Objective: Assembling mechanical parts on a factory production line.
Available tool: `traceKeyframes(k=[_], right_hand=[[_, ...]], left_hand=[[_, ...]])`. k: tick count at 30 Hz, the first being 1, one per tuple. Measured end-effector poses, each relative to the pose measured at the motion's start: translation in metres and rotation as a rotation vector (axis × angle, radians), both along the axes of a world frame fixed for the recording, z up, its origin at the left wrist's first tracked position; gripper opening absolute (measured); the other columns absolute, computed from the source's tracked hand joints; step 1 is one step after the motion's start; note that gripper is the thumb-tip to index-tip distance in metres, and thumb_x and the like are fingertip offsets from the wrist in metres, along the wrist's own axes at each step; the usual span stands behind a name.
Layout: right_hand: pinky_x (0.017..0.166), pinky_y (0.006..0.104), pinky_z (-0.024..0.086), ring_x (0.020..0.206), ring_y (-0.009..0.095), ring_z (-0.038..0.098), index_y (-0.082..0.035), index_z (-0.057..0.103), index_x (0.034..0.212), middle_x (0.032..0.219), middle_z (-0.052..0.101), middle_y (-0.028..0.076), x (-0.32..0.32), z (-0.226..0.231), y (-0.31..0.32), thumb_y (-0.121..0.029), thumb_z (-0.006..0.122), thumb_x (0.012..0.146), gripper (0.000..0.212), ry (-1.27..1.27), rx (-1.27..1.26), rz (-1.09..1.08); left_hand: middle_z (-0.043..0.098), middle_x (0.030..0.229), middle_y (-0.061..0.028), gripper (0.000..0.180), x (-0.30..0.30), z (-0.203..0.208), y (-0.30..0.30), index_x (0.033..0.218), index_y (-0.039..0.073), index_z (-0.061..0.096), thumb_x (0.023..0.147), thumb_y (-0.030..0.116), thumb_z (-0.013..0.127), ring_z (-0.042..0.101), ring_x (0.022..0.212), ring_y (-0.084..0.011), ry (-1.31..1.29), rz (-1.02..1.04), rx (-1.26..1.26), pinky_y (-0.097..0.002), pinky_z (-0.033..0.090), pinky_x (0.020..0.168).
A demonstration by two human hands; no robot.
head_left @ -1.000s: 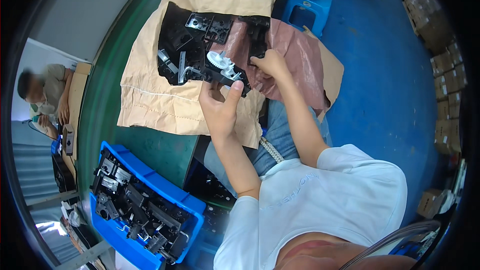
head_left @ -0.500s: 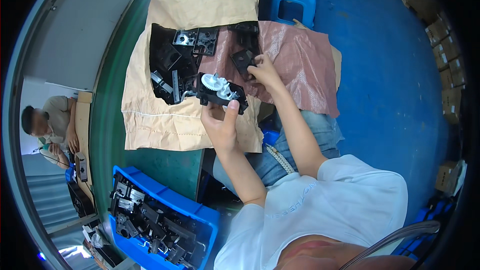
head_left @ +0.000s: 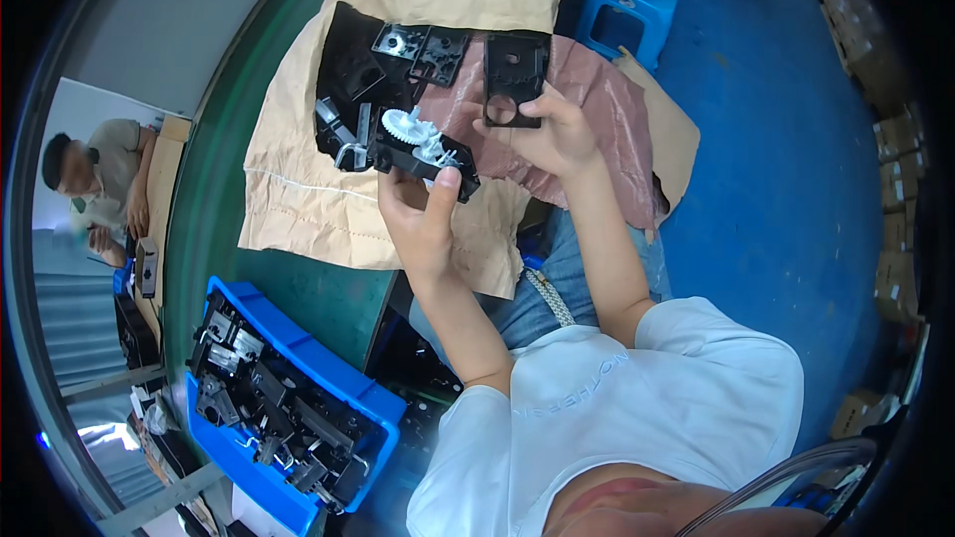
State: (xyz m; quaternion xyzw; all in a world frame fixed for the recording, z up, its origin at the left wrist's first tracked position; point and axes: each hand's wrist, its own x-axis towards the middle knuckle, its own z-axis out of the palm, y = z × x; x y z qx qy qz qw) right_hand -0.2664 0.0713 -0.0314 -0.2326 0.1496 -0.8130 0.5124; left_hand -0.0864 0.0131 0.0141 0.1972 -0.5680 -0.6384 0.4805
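Observation:
My left hand [head_left: 423, 224] is closed round a black gear housing [head_left: 420, 163], with the thumb along its near side. On top of the housing stand white plastic gears [head_left: 406, 127], one of them a large toothed wheel. To the right, my right hand [head_left: 559, 135] grips the lower end of a flat black plastic cover [head_left: 510, 65]. This cover is rectangular, with a round hole near the fingers and a small opening further up. Behind both hands, black plastic parts [head_left: 353, 70] lie in the opening of a brown paper sack [head_left: 288, 189].
A blue crate [head_left: 288, 343] full of black parts stands at the lower left. Reddish woven sheeting [head_left: 607, 104] lies right of the sack. Beyond it are a blue stool [head_left: 637, 20] and a seated person. Another person [head_left: 109, 179] works at a bench far left.
My right hand has lifted the black cover and turned it upright, its broad face now showing. The gear housing stays in my left hand. The whole view has shifted slightly.

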Motion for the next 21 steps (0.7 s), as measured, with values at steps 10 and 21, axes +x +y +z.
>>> traceKeyframes(k=[10, 21], right_hand=[[0.087, 0.0288, 0.049, 0.1, 0.014, 0.059, -0.005, 0.03, 0.148, 0.12, 0.057, 0.009, 0.029, 0.031, 0.011, -0.042, 0.04, 0.105, 0.058, 0.631, 0.218, -0.299], [0.108, 0.0372, 0.036, 0.13, 0.028, 0.048, -0.002, 0.031, 0.147, 0.135, 0.051, 0.023, 0.053, 0.047, 0.019, -0.031, 0.039, 0.106, 0.05, 0.853, 0.169, -0.346]], left_hand=[[0.059, 0.115, -0.0101, 0.054, -0.009, -0.011, 0.008, 0.127, -0.005, 0.05, 0.084, 0.017, 0.075, 0.055, 0.104, -0.0169, -0.131, 0.006, -0.046, -0.0308, 0.041, 0.095], [0.059, 0.106, -0.0081, 0.047, 0.001, 0.002, 0.012, 0.119, -0.001, 0.052, 0.081, 0.015, 0.076, 0.054, 0.1, -0.0169, -0.114, -0.009, -0.076, -0.0322, 0.041, 0.093]])
